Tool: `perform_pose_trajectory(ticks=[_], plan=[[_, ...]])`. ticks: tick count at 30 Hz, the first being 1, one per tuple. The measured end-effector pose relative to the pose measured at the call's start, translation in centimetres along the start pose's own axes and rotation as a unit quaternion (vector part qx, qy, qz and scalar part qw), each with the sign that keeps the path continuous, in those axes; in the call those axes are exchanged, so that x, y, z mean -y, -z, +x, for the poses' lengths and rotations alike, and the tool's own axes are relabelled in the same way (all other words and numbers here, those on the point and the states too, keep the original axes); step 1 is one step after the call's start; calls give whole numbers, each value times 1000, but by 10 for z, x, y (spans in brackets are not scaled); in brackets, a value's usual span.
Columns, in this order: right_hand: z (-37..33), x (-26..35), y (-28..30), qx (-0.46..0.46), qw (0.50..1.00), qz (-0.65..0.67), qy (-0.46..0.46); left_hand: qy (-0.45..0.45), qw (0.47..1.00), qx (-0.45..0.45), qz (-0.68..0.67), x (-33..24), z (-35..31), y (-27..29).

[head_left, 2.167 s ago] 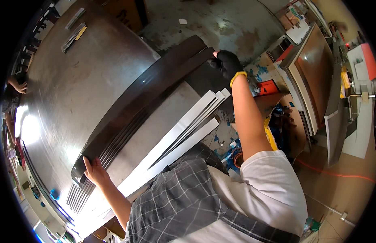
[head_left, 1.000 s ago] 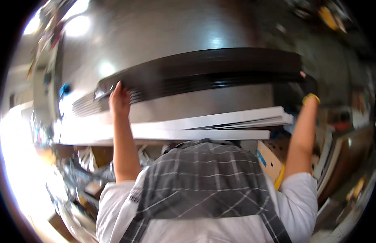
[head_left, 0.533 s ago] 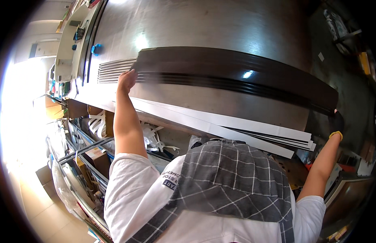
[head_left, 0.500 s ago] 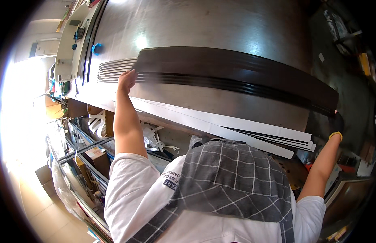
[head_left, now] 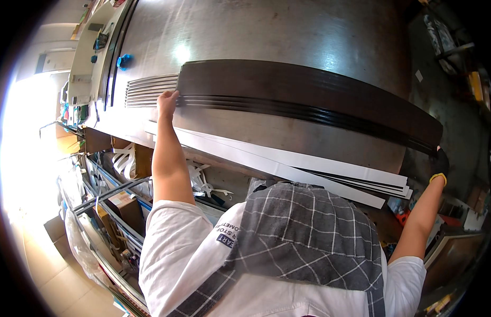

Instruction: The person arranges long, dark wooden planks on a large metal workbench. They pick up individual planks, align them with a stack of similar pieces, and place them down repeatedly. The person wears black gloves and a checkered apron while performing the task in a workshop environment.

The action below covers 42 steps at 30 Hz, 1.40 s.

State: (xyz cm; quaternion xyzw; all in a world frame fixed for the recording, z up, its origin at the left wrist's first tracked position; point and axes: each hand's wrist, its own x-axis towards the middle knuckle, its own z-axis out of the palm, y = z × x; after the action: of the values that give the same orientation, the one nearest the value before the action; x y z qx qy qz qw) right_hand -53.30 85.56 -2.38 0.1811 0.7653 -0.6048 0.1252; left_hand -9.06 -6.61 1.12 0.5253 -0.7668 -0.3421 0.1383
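A long dark brown panel [head_left: 287, 87] with black ridges along its near edge lies across the table in front of me. My left hand [head_left: 167, 101], bare, pinches the near corner of its left end. At the far right end, my right hand [head_left: 440, 161] grips the other near corner, in a black fingerless glove with a yellow band at the wrist. That end reaches past the table's right edge. Beside my left hand, several thin parallel strips [head_left: 150, 90] lie under or against the panel's left end; I cannot tell which.
Long white strips [head_left: 287, 161] lie fanned along the near edge of the brown metal-topped table [head_left: 266, 31]. A small blue object [head_left: 124, 62] sits near the table's left edge. Below left stands a rack [head_left: 124, 190] with boxes and white scraps.
The panel keeps nearly the same place, its right end a touch lower. My left hand has shifted slightly, its fingers now at the panel's corner. My right hand holds on as before.
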Motion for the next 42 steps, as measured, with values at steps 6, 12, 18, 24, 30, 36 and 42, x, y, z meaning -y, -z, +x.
perform_pose_trajectory(ticks=[6, 12, 18, 24, 30, 36, 42], plan=[[-7, -15, 10, 11, 890, -432, 146, -36, 998, -5, 48, -25, -2, -16], [-176, -15, -54, -346, 832, -397, 175, -186, 932, -192, 242, -39, -70, -46], [-283, -139, -59, -189, 974, 13, -126, -486, 871, 48, 62, -142, -229, -180], [-325, -76, -119, -58, 993, 27, -98, -594, 704, 389, -5, -203, -344, -217], [-351, 16, -125, -53, 974, 183, 126, -470, 718, 514, 7, -218, -358, -204], [-274, 4, -122, 23, 999, -13, 23, -425, 764, 485, 36, -221, -335, -229], [-253, 20, -138, -122, 872, -465, 87, -615, 698, 359, 74, -220, -357, -244]])
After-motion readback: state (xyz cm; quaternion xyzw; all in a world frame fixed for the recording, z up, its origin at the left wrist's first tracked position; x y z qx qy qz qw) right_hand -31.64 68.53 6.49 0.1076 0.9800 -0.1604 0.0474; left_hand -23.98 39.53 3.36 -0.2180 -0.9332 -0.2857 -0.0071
